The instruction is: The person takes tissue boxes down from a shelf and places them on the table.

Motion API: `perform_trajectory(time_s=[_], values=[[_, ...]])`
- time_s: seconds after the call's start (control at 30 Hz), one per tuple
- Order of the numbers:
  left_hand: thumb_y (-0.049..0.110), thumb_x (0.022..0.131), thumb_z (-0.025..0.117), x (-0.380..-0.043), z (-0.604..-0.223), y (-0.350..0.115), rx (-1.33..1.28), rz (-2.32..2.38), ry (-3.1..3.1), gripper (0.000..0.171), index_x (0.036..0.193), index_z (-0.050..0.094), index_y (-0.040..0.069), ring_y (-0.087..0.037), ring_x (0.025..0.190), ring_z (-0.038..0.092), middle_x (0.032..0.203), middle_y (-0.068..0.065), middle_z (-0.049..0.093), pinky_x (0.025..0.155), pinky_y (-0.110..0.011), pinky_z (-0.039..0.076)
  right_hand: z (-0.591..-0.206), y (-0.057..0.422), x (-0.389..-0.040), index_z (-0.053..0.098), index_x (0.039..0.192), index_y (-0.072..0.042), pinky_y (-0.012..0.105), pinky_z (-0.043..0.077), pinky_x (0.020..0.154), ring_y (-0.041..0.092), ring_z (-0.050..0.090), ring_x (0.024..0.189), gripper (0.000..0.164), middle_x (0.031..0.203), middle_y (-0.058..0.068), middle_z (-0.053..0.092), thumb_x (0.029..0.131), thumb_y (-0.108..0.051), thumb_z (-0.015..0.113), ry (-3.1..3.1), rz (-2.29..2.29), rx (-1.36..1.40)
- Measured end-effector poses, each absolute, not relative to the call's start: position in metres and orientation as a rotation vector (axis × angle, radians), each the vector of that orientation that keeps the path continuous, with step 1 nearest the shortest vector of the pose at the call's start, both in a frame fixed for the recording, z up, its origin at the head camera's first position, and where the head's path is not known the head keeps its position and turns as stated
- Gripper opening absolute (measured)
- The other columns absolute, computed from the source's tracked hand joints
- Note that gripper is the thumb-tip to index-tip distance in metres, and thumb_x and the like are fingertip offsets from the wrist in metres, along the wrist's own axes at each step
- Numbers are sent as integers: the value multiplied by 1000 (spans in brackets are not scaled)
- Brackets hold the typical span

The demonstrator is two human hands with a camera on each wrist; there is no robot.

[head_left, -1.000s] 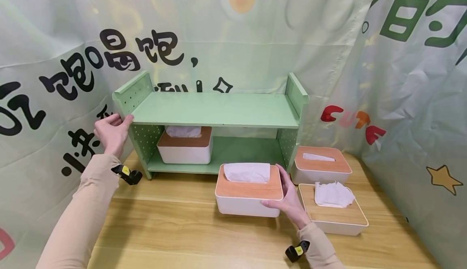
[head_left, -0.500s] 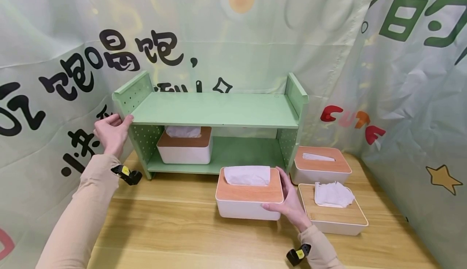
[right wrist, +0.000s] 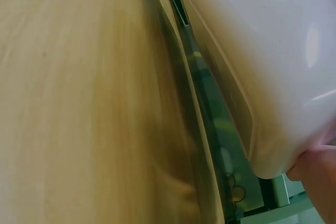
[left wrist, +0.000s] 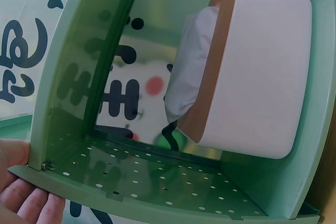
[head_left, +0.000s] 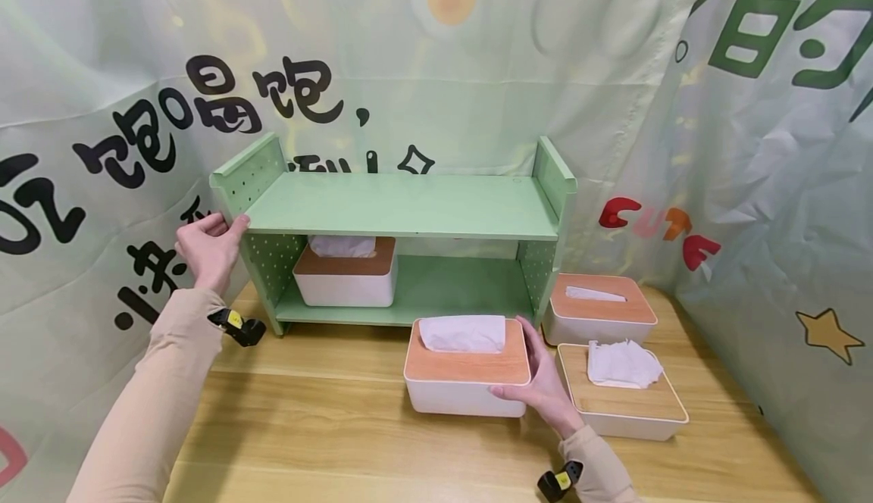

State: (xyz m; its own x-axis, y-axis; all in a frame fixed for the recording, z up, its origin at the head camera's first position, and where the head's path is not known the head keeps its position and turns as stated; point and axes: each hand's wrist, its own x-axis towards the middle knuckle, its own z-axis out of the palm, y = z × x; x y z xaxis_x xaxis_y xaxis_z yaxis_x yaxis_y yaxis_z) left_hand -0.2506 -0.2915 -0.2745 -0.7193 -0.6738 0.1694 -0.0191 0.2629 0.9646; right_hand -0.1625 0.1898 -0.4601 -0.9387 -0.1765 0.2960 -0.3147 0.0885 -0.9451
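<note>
My left hand (head_left: 208, 249) pinches the front edge of the left side panel of a green two-tier shelf (head_left: 402, 204); in the left wrist view its fingers (left wrist: 34, 203) lie around that edge. My right hand (head_left: 546, 382) grips the right end of a white tissue box (head_left: 464, 398) with a wood-look lid, thumb on its front face. A tissue sticks up from the lid. The right wrist view shows the box's underside (right wrist: 223, 77) raised off the table. Another tissue box (head_left: 346, 289) stands on the lower tier at left.
Two more tissue boxes stand on the wooden table (head_left: 327, 427) at right: one behind (head_left: 600, 329), beside the shelf, and one in front (head_left: 634, 423), close to my right hand. A printed cloth (head_left: 436, 56) hangs behind and on both sides.
My right hand and the tissue box in it have moved slightly toward the front, lower in the head view. The left hand and the shelf have stayed put.
</note>
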Motion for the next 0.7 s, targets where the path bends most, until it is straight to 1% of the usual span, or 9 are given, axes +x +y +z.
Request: perform_trajectory(time_s=[0.17, 0.3, 0.43, 0.57, 0.7], values=[[32, 87, 77, -250, -274, -291, 630, -1501, -1967, 51, 134, 65, 14, 2, 105, 59, 89, 21, 65, 90, -13, 51, -461, 190, -162, 15, 159, -1, 12, 43, 103, -10, 47, 125, 118, 157, 28, 33, 64, 4, 85, -2232, 1988, 534], [32, 87, 77, -250, -274, -291, 639, -1505, -1967, 52, 135, 65, 15, -1, 110, 59, 90, 20, 65, 93, -14, 51, -462, 190, -161, 15, 158, 1, 11, 42, 104, -11, 47, 125, 119, 156, 29, 33, 64, 4, 86, -2223, 1991, 553], [32, 87, 77, -251, -274, -291, 644, -1509, -1966, 53, 135, 65, 15, 0, 108, 58, 89, 21, 63, 94, -15, 51, -462, 190, -161, 14, 158, 2, 10, 41, 104, -11, 46, 126, 119, 156, 29, 33, 63, 4, 87, -2222, 1996, 554], [32, 87, 77, -251, -274, -291, 644, -1493, -1973, 52, 134, 65, 15, 2, 104, 58, 97, 16, 68, 91, -13, 51, -464, 190, -161, 14, 158, 3, 10, 42, 103, -10, 47, 124, 119, 154, 31, 34, 63, 5, 86, -2210, 1999, 565], [33, 87, 77, -251, -274, -291, 645, -1488, -1977, 52, 134, 65, 16, 2, 107, 57, 102, 13, 69, 92, -13, 51, -465, 190, -162, 15, 157, 5, 9, 42, 103, -9, 48, 124, 117, 151, 33, 35, 63, 8, 85, -2203, 1969, 585]])
